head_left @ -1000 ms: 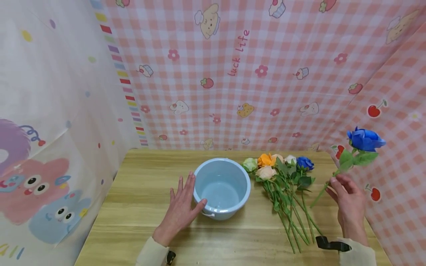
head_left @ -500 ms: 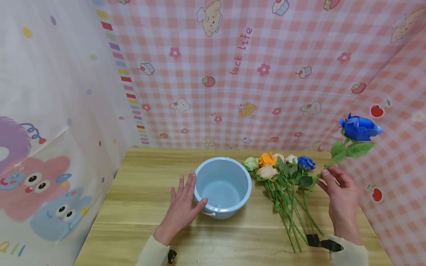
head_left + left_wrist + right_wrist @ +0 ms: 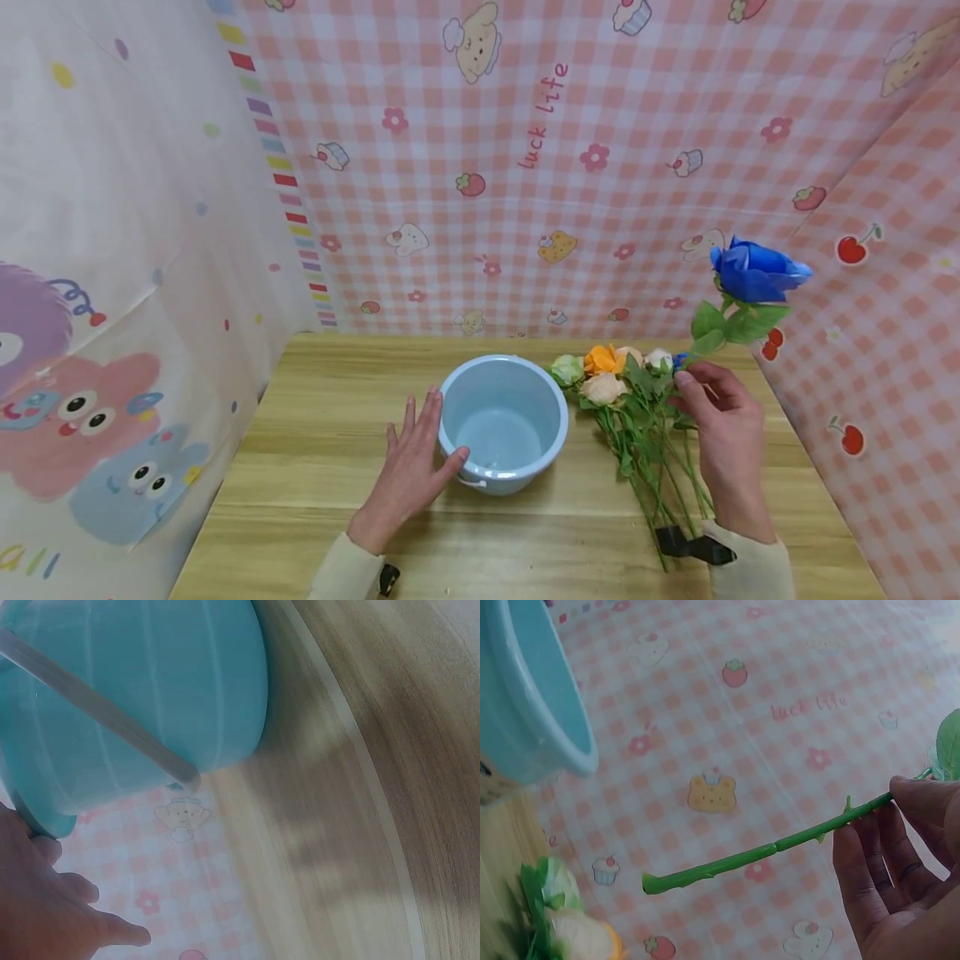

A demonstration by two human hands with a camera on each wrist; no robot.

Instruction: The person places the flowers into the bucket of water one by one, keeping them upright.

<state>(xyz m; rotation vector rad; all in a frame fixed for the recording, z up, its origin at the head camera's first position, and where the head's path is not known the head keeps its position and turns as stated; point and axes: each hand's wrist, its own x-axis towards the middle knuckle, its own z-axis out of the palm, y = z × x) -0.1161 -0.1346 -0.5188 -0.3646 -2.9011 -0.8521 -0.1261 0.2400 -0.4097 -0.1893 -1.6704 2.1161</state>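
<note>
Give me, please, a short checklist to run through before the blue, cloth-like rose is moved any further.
1. Blue, cloth-like rose held: ok, its slender green stem is pinched in the right hand.
2. Stem's lower end free: ok, it projects well past the hand.
3. Light-blue, round, glossy bucket upright: ok, its mouth faces up.
4. Rose above the bucket: not ok, it is off to the right, by the leafy, multicoloured flower pile.
5. Left hand steadying the bucket firmly: cannot tell; it is at the rim's left side.

Hazy wrist views, soft shadows on tabletop
</note>
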